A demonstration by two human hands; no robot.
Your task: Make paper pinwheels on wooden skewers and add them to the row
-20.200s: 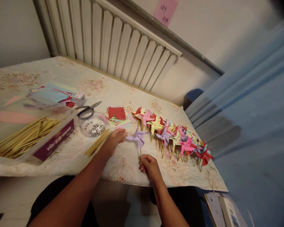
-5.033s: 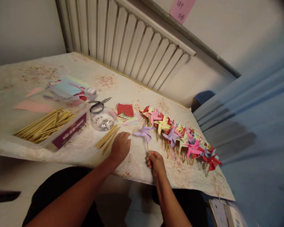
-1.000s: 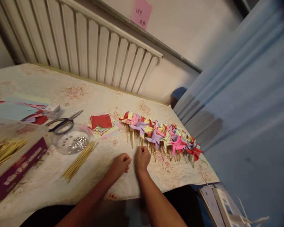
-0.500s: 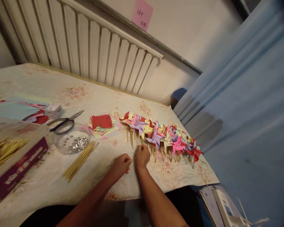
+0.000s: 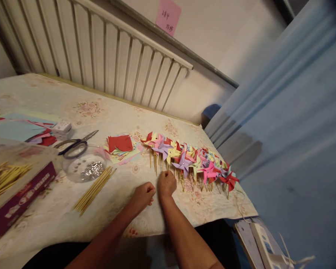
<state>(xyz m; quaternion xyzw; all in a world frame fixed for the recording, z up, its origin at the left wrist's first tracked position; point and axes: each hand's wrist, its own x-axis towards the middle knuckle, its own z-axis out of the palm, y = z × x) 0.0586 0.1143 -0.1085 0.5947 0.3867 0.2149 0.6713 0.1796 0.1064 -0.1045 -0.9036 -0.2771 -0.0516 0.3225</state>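
Head view — right hand: the right hand (image 5: 166,184) lies knuckles up on the desk (image 5: 106,112), fingers curled toward the stick end of the purple pinwheel (image 5: 162,149); whether the fingertips pinch that stick or only touch it cannot be told, since they are hidden under the hand.
Head view — right arm: the forearm runs up from the lower edge of the frame, angled left toward the row.
Head view — left hand: the left hand (image 5: 143,195) rests just beside the right one, closed into a loose fist with nothing visible in it; its knuckles nearly meet the right hand.
Head view — left arm: it enters from the lower left, cut off by the frame.
Purple pinwheel: it lies at the near left end of the row of pinwheels (image 5: 196,162), overlapping its neighbours, stick pointing toward the right hand.
Row: many coloured pinwheels laid side by side, running toward the desk's right corner — the far ones blur together.
Loose sticks (image 5: 94,189): a small bundle left of the left hand, apart from it.
Bowl (image 5: 82,164): clear, holding small shiny bits too small to make out.
Scissors (image 5: 74,144): behind the bowl.
Paper squares (image 5: 120,145): a stack, red on top, between the bowl and the row.
Box of sticks (image 5: 16,183): cut off at the left edge.
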